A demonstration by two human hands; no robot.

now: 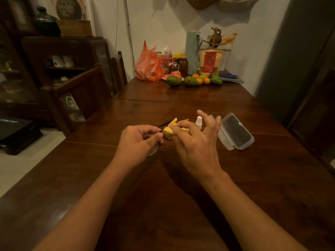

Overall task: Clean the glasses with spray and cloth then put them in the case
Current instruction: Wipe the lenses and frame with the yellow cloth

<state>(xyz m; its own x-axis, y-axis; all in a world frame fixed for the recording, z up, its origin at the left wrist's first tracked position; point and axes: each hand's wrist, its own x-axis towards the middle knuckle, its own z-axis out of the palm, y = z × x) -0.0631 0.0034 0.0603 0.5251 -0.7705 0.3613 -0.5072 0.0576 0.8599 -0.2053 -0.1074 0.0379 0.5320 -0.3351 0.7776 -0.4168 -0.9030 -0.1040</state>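
Your left hand (pixel 139 140) pinches the glasses (pixel 165 123) by the frame over the table (pixel 181 196) – bracing them so your right hand (pixel 197 142), thumb and forefinger clamped on the cloth (pixel 169 132), can rub a lens; spray bottle (pixel 198 122) and open case (pixel 233 147) stand within reach

Orange plastic bag (pixel 149 67), avocados (pixel 173 80), oranges (pixel 199 78) and teal flask (pixel 193 51) at the wooden table's (pixel 181 205) far end

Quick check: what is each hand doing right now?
Left hand: pinches the thin black-framed glasses.
Right hand: pinches the yellow cleaning cloth against the glasses, other fingers spread.
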